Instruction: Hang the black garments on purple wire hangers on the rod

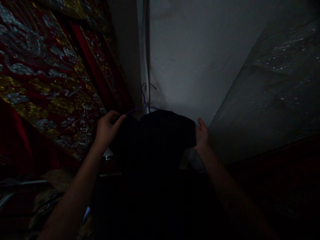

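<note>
A black shirt (155,143) hangs on a purple hanger (144,100) between a person's two bare hands in a dim room.
The shirt is in the middle of the view, in front of a pale wall (190,50), its lower part lost in the dark. The left hand (109,128) grasps the shirt at one shoulder, thumb and bent fingers closed on the cloth beside the hanger's arm. The right hand (202,136) is at the opposite sleeve, touching its edge, one digit pointing up; I cannot tell whether its hidden fingers grip the cloth. The hanger's hook rises beside a narrow upright strip (144,43); whether it is caught there is unclear. Red cloth (50,76) with gold and silver decoration fills the left side; a shiny sheet (280,86) covers the right.
</note>
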The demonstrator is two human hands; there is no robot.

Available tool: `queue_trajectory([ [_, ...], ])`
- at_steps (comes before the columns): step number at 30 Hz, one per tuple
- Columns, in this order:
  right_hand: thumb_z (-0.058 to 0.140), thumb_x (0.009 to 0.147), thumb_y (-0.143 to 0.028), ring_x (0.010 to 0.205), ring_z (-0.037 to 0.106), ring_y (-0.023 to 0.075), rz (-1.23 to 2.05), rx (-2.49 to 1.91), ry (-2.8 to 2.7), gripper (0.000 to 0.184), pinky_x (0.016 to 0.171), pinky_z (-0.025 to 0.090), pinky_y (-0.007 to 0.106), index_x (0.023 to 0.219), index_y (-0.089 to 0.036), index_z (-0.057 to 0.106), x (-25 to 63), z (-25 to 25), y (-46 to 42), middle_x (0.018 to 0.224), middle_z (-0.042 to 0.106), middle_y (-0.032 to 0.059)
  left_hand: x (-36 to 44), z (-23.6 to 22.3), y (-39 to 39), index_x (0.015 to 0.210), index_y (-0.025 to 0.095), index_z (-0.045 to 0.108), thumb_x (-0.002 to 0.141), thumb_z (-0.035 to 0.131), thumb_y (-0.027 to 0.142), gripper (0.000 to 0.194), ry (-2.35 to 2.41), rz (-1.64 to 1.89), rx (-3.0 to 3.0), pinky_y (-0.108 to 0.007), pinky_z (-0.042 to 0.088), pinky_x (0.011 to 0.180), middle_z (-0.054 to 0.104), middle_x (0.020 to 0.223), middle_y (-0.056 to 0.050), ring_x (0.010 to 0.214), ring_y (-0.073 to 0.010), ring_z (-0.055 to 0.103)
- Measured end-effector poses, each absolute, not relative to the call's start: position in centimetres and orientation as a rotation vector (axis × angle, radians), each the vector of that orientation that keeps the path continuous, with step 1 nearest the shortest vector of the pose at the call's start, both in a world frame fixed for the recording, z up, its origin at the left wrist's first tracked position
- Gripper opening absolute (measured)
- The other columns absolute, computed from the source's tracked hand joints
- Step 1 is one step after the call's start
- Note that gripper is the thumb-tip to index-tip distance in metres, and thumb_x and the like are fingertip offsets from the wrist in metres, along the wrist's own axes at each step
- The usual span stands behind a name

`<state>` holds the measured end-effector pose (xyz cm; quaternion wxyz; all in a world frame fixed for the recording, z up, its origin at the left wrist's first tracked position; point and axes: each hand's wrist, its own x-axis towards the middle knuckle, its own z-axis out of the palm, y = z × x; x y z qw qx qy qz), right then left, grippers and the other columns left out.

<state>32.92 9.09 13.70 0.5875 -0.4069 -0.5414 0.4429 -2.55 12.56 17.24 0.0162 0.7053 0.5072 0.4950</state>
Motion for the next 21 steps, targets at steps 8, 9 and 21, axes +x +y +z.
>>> queue_trajectory([
  [8,0.062,0.076,-0.074,0.092,0.073,0.0320,1.201,-0.949,-1.281,0.060,0.080,0.059,0.045,0.102,-0.021,0.074,29.8,17.5,7.5,0.087,0.076,0.0104,0.5,19.3,14.0,0.108,0.018,0.069,0.090,0.059,0.040,0.030,1.353,1.519,2.258,-0.033,0.049,0.092,0.073,0.108,-0.006,0.101,-0.0229,0.067],
  [9,0.068,0.073,-0.072,0.094,0.072,0.0315,1.228,-0.931,-1.340,0.059,0.082,0.059,0.044,0.104,-0.021,0.074,29.4,17.6,7.0,0.089,0.076,0.0099,0.5,19.2,14.2,0.107,0.017,0.069,0.090,0.059,0.038,0.029,1.356,1.540,2.237,-0.034,0.049,0.091,0.074,0.106,-0.007,0.099,-0.0229,0.067],
  [21,0.085,0.065,-0.052,0.145,0.037,0.0359,0.510,-1.028,-2.020,0.106,0.117,0.034,0.055,0.153,-0.022,0.034,25.9,11.7,7.5,0.157,0.037,0.0186,0.5,18.3,10.3,0.113,0.019,0.066,0.089,0.054,0.065,0.053,0.981,1.212,2.014,-0.032,0.050,0.077,0.070,0.102,-0.008,0.088,-0.0228,0.065],
])
